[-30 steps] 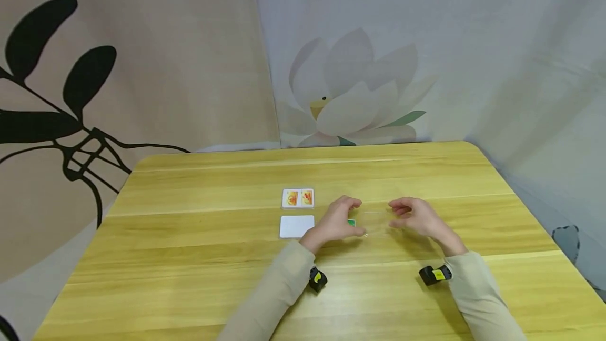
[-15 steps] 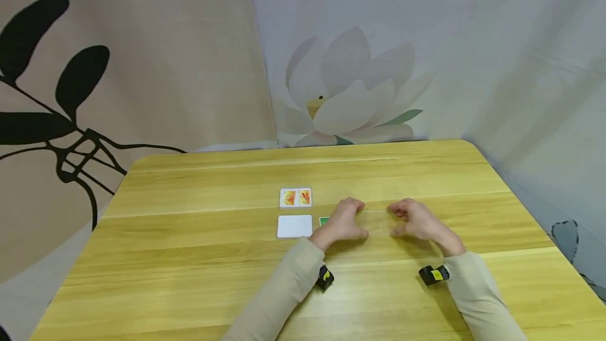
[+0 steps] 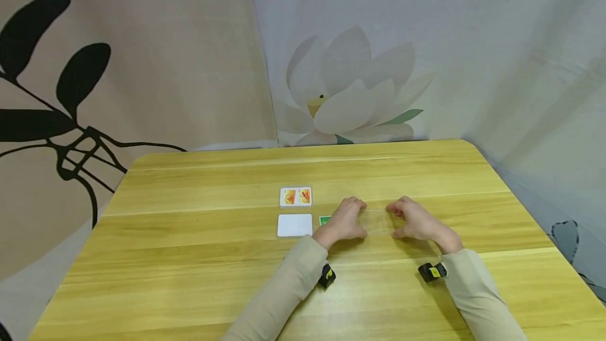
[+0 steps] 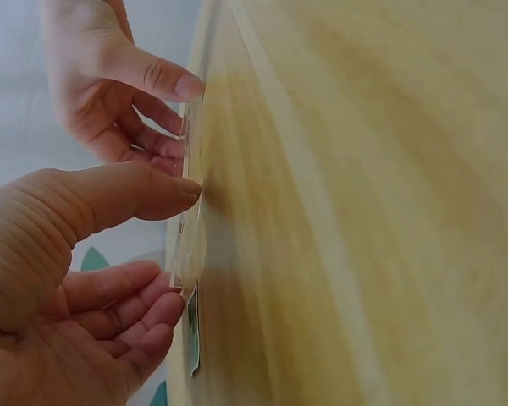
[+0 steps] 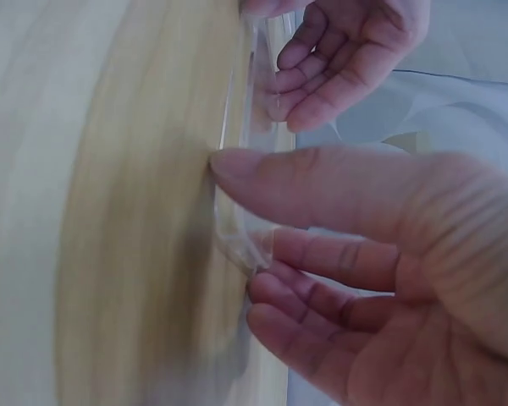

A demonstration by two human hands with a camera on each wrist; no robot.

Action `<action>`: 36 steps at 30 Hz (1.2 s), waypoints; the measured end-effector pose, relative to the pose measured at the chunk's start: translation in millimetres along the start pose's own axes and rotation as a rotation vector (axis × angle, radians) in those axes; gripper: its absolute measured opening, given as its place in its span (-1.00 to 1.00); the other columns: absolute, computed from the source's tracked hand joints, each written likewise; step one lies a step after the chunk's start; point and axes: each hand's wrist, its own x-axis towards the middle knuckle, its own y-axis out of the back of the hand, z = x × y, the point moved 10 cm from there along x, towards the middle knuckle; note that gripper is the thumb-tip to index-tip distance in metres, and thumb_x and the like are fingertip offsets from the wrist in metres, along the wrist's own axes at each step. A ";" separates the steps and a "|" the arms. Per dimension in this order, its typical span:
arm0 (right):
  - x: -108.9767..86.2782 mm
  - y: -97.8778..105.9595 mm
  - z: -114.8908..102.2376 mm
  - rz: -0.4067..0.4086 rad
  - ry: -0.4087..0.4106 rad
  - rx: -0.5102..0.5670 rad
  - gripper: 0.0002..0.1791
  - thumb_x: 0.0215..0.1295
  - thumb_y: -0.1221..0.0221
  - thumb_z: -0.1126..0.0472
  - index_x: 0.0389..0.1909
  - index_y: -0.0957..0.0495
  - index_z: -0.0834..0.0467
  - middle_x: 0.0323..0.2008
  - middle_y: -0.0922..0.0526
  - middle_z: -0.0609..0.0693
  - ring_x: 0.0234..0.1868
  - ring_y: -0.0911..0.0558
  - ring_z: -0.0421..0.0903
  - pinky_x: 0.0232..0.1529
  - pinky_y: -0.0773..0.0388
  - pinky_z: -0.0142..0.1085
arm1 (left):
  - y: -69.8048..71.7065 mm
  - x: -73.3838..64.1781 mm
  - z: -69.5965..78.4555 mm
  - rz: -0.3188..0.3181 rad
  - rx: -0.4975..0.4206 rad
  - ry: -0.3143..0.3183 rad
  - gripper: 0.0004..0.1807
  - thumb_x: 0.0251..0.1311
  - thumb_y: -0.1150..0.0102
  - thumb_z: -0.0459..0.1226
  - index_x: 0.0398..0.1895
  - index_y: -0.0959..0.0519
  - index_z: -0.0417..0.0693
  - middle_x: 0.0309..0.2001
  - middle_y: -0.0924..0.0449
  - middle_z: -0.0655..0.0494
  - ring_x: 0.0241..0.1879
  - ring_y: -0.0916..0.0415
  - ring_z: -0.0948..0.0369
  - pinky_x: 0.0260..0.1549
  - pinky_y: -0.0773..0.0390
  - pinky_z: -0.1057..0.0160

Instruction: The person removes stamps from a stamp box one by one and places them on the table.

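Observation:
Between both hands is a shallow, clear plastic box or lid (image 3: 377, 222), low over the table or on it; which one I cannot tell. My left hand (image 3: 346, 220) grips its left end, thumb at the near edge and fingers at the far edge. At the opposite end my right hand (image 3: 416, 220) holds it the same way, thumb apart from curled fingers. The clear wall (image 5: 237, 93) shows edge-on in the right wrist view. Just left of my left hand lies a green card (image 3: 324, 220), mostly hidden by that hand.
A blank white card (image 3: 294, 225) lies left of the green one. Behind it is a white-edged card with two orange pictures (image 3: 295, 197). The wooden table (image 3: 189, 278) ends at a printed curtain (image 3: 208, 57) at the back.
My left hand has shifted slightly right, uncovering the green card's left edge and hiding its right part. My right hand has stayed nearly in place at the box's right end.

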 end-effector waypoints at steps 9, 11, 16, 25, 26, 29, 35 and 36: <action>0.4 3.0 -2.6 0.001 0.045 0.013 -0.38 -0.14 -0.43 0.34 0.01 -0.46 0.44 -0.22 -0.45 0.13 -0.21 -0.45 0.02 -0.14 -0.50 -0.10 | 5.0 -1.1 -2.4 -0.006 -0.030 -0.003 -0.33 -0.15 -0.40 -0.36 0.14 -0.44 -0.31 0.07 -0.45 -0.05 0.12 -0.34 0.07 0.10 -0.39 0.30; 1.1 3.4 -3.5 0.003 0.057 0.007 -0.38 -0.14 -0.43 0.33 0.01 -0.46 0.43 -0.22 -0.45 0.11 -0.21 -0.45 0.01 -0.15 -0.50 -0.11 | 6.8 -2.2 -3.6 -0.005 -0.038 -0.004 -0.33 -0.14 -0.39 -0.36 0.15 -0.43 -0.31 0.08 -0.44 -0.05 0.12 -0.34 0.07 0.10 -0.39 0.30; 2.9 5.0 -8.1 0.015 0.091 0.006 -0.38 -0.14 -0.43 0.32 0.01 -0.46 0.43 -0.22 -0.46 0.10 -0.21 -0.46 -0.01 -0.16 -0.51 -0.12 | 12.9 -6.3 -6.1 -0.005 -0.067 -0.004 -0.31 -0.13 -0.39 -0.36 0.17 -0.41 -0.30 0.07 -0.43 -0.04 0.06 -0.37 0.10 0.05 -0.41 0.33; 4.9 7.2 -19.8 0.031 0.128 0.059 -0.37 -0.13 -0.42 0.32 0.01 -0.45 0.44 -0.19 -0.47 0.14 -0.19 -0.47 0.02 -0.10 -0.54 -0.12 | 22.6 -15.0 -10.8 0.014 -0.111 -0.032 -0.32 -0.08 -0.39 -0.35 0.18 -0.39 -0.31 0.06 -0.43 -0.05 0.01 -0.39 0.10 -0.02 -0.45 0.33; 5.2 6.9 -20.4 0.031 0.132 0.066 -0.37 -0.13 -0.42 0.33 0.02 -0.45 0.44 -0.19 -0.47 0.14 -0.19 -0.47 0.02 -0.10 -0.54 -0.12 | 23.6 -15.6 -11.3 0.017 -0.113 -0.036 -0.33 -0.08 -0.39 -0.35 0.18 -0.39 -0.32 0.06 -0.43 -0.06 0.01 -0.39 0.09 -0.01 -0.45 0.32; 6.7 6.9 -23.5 0.029 0.150 0.077 -0.37 -0.11 -0.42 0.32 0.03 -0.44 0.45 -0.19 -0.46 0.15 -0.19 -0.46 0.03 -0.09 -0.55 -0.12 | 27.6 -17.6 -13.1 0.022 -0.126 -0.040 -0.33 -0.08 -0.39 -0.36 0.17 -0.39 -0.33 0.06 -0.43 -0.08 0.02 -0.38 0.07 -0.01 -0.44 0.28; 9.9 5.8 -29.8 0.026 0.174 0.089 -0.37 -0.11 -0.42 0.31 0.03 -0.44 0.42 -0.18 -0.46 0.15 -0.17 -0.47 0.03 -0.10 -0.55 -0.13 | 34.5 -23.1 -19.0 0.036 -0.149 -0.040 -0.33 -0.11 -0.40 -0.36 0.15 -0.41 -0.31 0.05 -0.44 -0.06 0.01 -0.38 0.06 0.00 -0.44 0.24; 10.4 5.4 -31.1 0.025 0.177 0.091 -0.37 -0.11 -0.42 0.31 0.03 -0.44 0.42 -0.18 -0.46 0.15 -0.17 -0.47 0.03 -0.09 -0.55 -0.12 | 35.2 -24.2 -20.4 0.036 -0.151 -0.038 -0.33 -0.11 -0.40 -0.36 0.15 -0.41 -0.31 0.05 -0.44 -0.05 0.01 -0.38 0.07 -0.01 -0.44 0.24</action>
